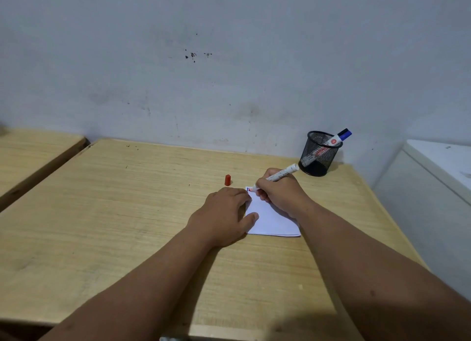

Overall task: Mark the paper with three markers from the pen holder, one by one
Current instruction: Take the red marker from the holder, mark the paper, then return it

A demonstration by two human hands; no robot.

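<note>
A small white paper (272,221) lies on the wooden table (127,213). My left hand (224,215) rests flat on its left edge, pinning it down. My right hand (280,192) grips a white marker (281,173) with its red tip touching the paper's far left corner, where red and blue marks show. The marker's red cap (227,180) stands upright on the table, just beyond my left hand. A black mesh pen holder (318,153) sits at the far right near the wall, with a blue-capped marker (340,137) leaning in it and another marker dimly visible through the mesh.
A grey stained wall runs behind the table. A second wooden table (30,152) stands at the left, separated by a gap. A white cabinet (438,177) stands to the right of the table.
</note>
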